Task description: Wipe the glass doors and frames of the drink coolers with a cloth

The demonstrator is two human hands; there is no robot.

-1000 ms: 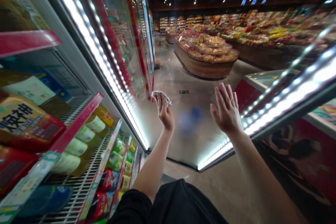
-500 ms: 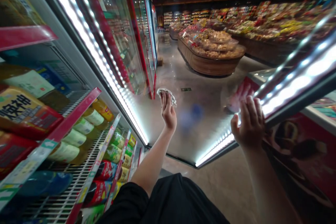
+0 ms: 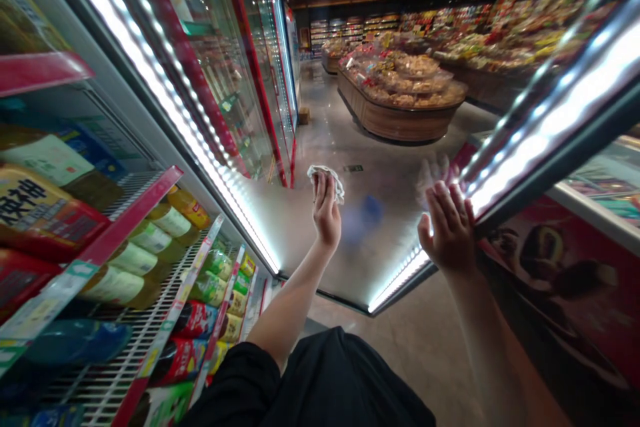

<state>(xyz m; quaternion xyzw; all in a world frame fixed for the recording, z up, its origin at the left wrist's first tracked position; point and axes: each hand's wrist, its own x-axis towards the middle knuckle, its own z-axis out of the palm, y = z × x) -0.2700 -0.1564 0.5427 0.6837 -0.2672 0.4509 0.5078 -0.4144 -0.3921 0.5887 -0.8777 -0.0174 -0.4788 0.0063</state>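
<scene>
My left hand [image 3: 327,213] holds a crumpled white cloth [image 3: 340,188] against the glass of an open cooler door [image 3: 305,240], fingers pointing up and pressed together over it. Bright light strips run along the door's edges. On the right, my right hand [image 3: 447,227] rests at the door's lit edge [image 3: 487,193], fingers raised and the thumb apart; the hand holds nothing that shows. A faint reflection of the fingers shows in the glass beside it.
Cooler shelves with bottles [image 3: 115,283] and red price rails [image 3: 125,220] stand at the left. Beyond the glass is a wooden display island [image 3: 400,117] with packaged goods. A freezer with a pink printed side [image 3: 580,240] is at the right.
My left hand and the cloth have shifted slightly right across the glass. My right hand and the door edge have moved left in view, and the door stands at a slightly narrower angle.
</scene>
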